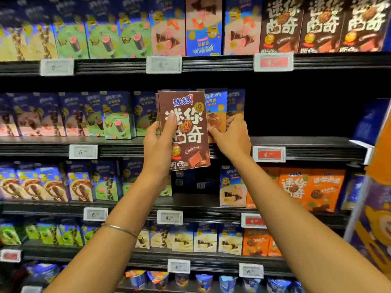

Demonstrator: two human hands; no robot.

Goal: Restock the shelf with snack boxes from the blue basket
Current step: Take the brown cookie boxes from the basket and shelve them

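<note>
Supermarket shelving fills the whole view, with tiers of black shelves packed with upright snack boxes and price tags clipped along each front edge. The middle shelf [122, 148] carries blue boxes on its left half, while its right half is a dark gap [296, 111] with a red price tag [268, 154] on the edge below it.

The left hand [158, 144] holds a small stack of brown cookie boxes [188, 134] upright in the air in front of this shelf. Its thumb is pressed across the front of the top box and its fingers are wrapped behind. Several box edges show at the stack's left side, but their number is unclear. A thin metal bangle [119, 229] sits on the left forearm.

The right hand [232, 136] reaches just right of the stack and grips the blue snack boxes [216, 111] standing last in the row, at the gap's edge. Its thumb lies on the front of the nearer box and its fingers curl over the next one. The stack overlaps the left side of these boxes in the view.

Matching brown cookie boxes [321, 26] line the top shelf at the right.
</note>
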